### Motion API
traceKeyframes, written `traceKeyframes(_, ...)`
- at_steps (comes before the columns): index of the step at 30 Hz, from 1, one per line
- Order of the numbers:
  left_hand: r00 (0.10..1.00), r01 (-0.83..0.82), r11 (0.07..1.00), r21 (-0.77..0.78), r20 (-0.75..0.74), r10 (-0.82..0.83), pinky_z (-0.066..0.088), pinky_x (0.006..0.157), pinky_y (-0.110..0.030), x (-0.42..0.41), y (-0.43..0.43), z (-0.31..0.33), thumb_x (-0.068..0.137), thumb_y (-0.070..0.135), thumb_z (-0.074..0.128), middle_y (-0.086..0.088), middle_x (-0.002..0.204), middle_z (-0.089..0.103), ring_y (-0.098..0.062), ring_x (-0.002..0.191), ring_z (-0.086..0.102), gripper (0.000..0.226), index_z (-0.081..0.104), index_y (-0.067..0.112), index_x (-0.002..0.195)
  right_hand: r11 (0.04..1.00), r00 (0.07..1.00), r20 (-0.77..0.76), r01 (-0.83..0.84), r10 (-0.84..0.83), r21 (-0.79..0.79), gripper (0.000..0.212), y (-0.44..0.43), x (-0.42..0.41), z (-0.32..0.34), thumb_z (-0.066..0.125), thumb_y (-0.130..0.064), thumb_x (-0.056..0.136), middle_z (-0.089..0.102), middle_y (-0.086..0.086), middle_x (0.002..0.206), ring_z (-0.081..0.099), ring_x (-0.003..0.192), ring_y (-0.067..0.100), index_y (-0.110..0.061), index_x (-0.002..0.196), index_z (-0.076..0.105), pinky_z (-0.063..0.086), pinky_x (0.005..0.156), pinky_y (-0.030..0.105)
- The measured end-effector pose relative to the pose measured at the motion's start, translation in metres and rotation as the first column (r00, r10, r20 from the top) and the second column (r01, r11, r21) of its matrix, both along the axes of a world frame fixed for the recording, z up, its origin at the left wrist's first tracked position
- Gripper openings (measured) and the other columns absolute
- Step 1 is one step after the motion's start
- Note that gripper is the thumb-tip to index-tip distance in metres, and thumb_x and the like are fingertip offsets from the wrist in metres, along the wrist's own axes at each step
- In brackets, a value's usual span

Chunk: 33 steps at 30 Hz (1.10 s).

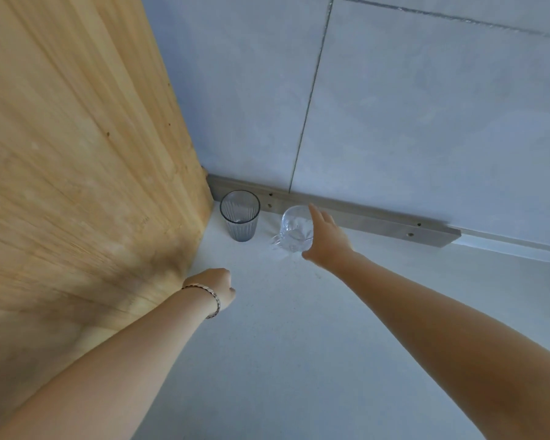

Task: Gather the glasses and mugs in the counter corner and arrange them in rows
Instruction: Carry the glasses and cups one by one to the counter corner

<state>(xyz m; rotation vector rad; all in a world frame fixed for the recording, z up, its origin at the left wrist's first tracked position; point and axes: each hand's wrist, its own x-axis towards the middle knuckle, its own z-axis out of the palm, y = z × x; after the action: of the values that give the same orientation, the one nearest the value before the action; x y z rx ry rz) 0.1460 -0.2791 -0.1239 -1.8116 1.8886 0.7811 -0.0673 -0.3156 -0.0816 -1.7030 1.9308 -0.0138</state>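
A grey ribbed glass (239,215) stands upright in the counter corner, close to the wooden panel. To its right stands a clear glass mug (294,230) with its handle pointing left. My right hand (326,238) is wrapped round the mug's right side, thumb low at the front and a finger over the far rim. My left hand (218,289) hovers nearer to me by the wooden panel, fingers curled under and holding nothing; a bracelet sits on its wrist.
A tall wooden panel (77,169) closes off the left side. Grey wall tiles (394,106) rise behind, with a metal strip (378,219) along their base. The white counter (283,360) stretches toward me and to the right.
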Motion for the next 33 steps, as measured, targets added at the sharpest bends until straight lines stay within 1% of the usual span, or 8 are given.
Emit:
traceKeyframes(4,0.997,0.076,0.997,-0.017,0.013,-0.076,0.012,0.05,-0.025,-0.025,0.017,0.016,0.088,0.013,0.038,0.002,0.057,0.022,-0.017,0.05,0.019,0.034,0.022,0.017,0.058,0.98,0.998,-0.017,-0.051,0.056,0.194,0.069,0.062,-0.041,0.002,0.066,-0.016,0.083,0.043,0.006,0.143,0.048,0.127,0.023,-0.019,0.143,0.033,0.043,0.101,0.035)
traceKeyframes(8,0.987,0.157,0.987,-0.033,-0.011,-0.158,0.026,0.056,-0.025,-0.073,0.042,0.03,0.088,0.015,0.039,-0.001,0.072,0.041,-0.022,0.066,0.038,0.02,0.036,0.016,0.068,0.883,0.993,-0.039,-0.077,0.107,0.464,0.045,0.141,-0.103,0.009,0.06,-0.027,0.088,0.058,0.003,0.13,0.054,0.119,0.018,-0.017,0.13,0.049,0.042,0.096,0.029)
traceKeyframes(15,0.943,0.321,0.946,-0.049,-0.071,-0.324,0.04,0.079,-0.026,-0.206,0.111,0.037,0.093,0.022,0.041,-0.001,0.1,0.056,-0.02,0.088,0.051,0.011,0.05,0.022,0.088,0.906,0.987,-0.11,0.15,-0.115,0.396,0.039,0.269,-0.255,0.035,0.053,-0.028,0.091,0.059,0.002,0.128,0.056,0.117,0.019,-0.018,0.128,0.051,0.042,0.1,0.032)
traceKeyframes(18,0.913,0.407,0.912,-0.044,-0.015,-0.408,0.044,0.086,-0.027,-0.264,0.157,0.036,0.095,0.025,0.038,0.002,0.119,0.059,-0.019,0.107,0.057,0.02,0.056,0.022,0.104,0.913,0.967,-0.159,0.244,-0.201,0.328,0.042,0.325,-0.323,0.051,0.052,-0.031,0.093,0.051,0.005,0.135,0.048,0.125,0.022,-0.018,0.132,0.048,0.038,0.104,0.032)
traceKeyframes(22,0.885,0.465,0.884,-0.044,0.008,-0.465,0.041,0.082,-0.026,-0.321,0.206,0.032,0.095,0.024,0.038,0.004,0.121,0.06,-0.018,0.108,0.057,0.015,0.052,0.025,0.098,0.891,0.942,-0.213,0.319,-0.26,0.323,0.061,0.389,-0.375,0.062,0.056,-0.047,0.087,0.044,0.007,0.138,0.045,0.127,0.026,-0.02,0.139,0.039,0.037,0.103,0.033)
traceKeyframes(26,0.909,0.414,0.91,-0.011,-0.052,-0.414,0.045,0.093,-0.029,-0.353,0.244,0.025,0.094,0.025,0.041,0.002,0.12,0.06,-0.019,0.112,0.058,0.009,0.05,0.026,0.092,0.898,0.961,-0.175,0.264,-0.215,0.351,0.086,0.434,-0.391,0.055,0.064,-0.061,0.073,0.042,0.002,0.136,0.047,0.125,0.023,-0.026,0.143,0.028,0.039,0.101,0.033)
traceKeyframes(31,0.938,0.344,0.939,-0.006,-0.038,-0.344,0.046,0.093,-0.029,-0.345,0.266,0.022,0.093,0.023,0.041,0.002,0.116,0.061,-0.02,0.109,0.059,0.01,0.048,0.027,0.087,0.964,0.978,-0.189,0.127,-0.083,0.234,0.104,0.449,-0.385,0.044,0.071,-0.061,0.064,0.036,0.002,0.137,0.051,0.12,0.025,-0.026,0.146,0.017,0.046,0.096,0.035)
traceKeyframes(33,0.951,0.309,0.951,-0.003,-0.013,-0.309,0.046,0.092,-0.029,-0.334,0.267,0.024,0.093,0.022,0.04,0.001,0.114,0.062,-0.021,0.108,0.059,0.01,0.049,0.024,0.087,0.972,0.976,-0.212,0.099,-0.053,0.211,0.102,0.448,-0.383,0.04,0.072,-0.055,0.066,0.035,0.004,0.137,0.051,0.118,0.026,-0.026,0.146,0.016,0.048,0.094,0.035)
